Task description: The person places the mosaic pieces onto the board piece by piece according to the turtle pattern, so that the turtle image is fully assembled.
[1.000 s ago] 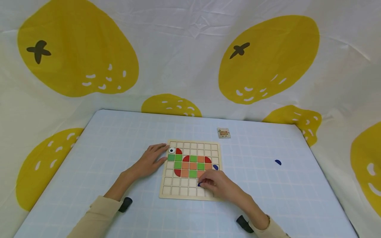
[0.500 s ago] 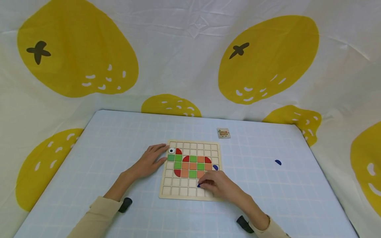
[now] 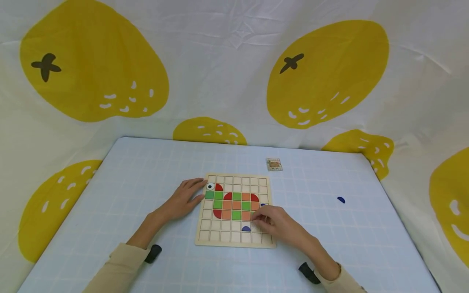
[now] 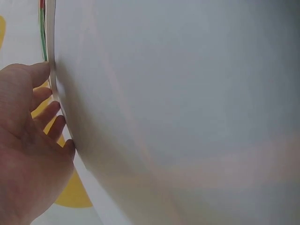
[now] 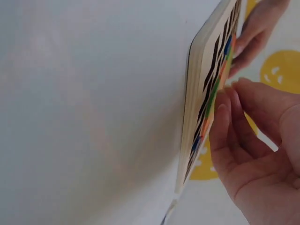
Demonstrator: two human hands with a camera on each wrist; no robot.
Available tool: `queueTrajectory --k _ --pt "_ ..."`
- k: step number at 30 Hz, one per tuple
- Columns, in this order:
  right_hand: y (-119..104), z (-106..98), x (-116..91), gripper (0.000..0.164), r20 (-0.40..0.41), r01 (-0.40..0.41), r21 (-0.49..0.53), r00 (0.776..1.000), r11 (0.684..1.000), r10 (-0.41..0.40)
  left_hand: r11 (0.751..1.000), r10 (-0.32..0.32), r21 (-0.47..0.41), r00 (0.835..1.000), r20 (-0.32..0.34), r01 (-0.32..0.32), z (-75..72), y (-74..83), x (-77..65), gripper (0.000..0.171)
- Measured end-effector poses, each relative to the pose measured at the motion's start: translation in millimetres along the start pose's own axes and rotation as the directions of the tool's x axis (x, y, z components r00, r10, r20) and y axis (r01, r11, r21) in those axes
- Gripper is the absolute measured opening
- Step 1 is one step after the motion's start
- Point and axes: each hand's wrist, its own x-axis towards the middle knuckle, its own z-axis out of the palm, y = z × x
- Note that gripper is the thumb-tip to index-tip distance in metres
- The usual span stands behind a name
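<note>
A square wooden grid board (image 3: 215, 236) lies on the table, bearing red quarter-round pieces, green and orange squares and a round eye piece (image 3: 210, 186). My left hand (image 3: 185, 199) rests at the board's left edge, its fingertips touching the rim. Over the board's right side is my right hand (image 3: 276, 223), fingers loosely bent with nothing seen between them. Just left of its fingertips, a dark blue half-round piece (image 3: 246, 228) sits in a lower cell. Another blue piece (image 3: 263, 204) shows only partly behind that hand.
A loose blue half-round piece (image 3: 341, 200) lies on the table to the right. Beyond the board is a small picture card (image 3: 274, 165). A white curtain (image 3: 220, 61) with yellow fruit prints hangs behind the table.
My right hand has let go of the blue half-round piece, which now lies in a lower cell. The hand has shifted slightly right and up. My left hand stays at the board's edge.
</note>
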Motion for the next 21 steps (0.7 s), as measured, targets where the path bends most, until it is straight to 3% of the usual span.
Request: queueTrajectory --k 7,14,21 --pt "14 -14 -9 0.011 -0.063 -0.017 -0.034 0.998 0.999 0.015 1.0 -0.004 -0.004 1.0 0.001 0.004 -0.2 0.7 -1.0 0.055" --pt "27 -30 -19 0.013 -0.128 -0.121 -0.081 0.986 0.989 0.11 1.0 0.002 -0.005 1.0 -0.003 -0.002 0.2 -0.2 -1.0 0.055" --pt "38 -43 -29 0.014 -0.216 -0.229 -0.099 0.955 0.968 0.204 1.0 0.011 -0.007 1.0 -0.009 -0.011 -0.2 1.9 -1.8 0.055"
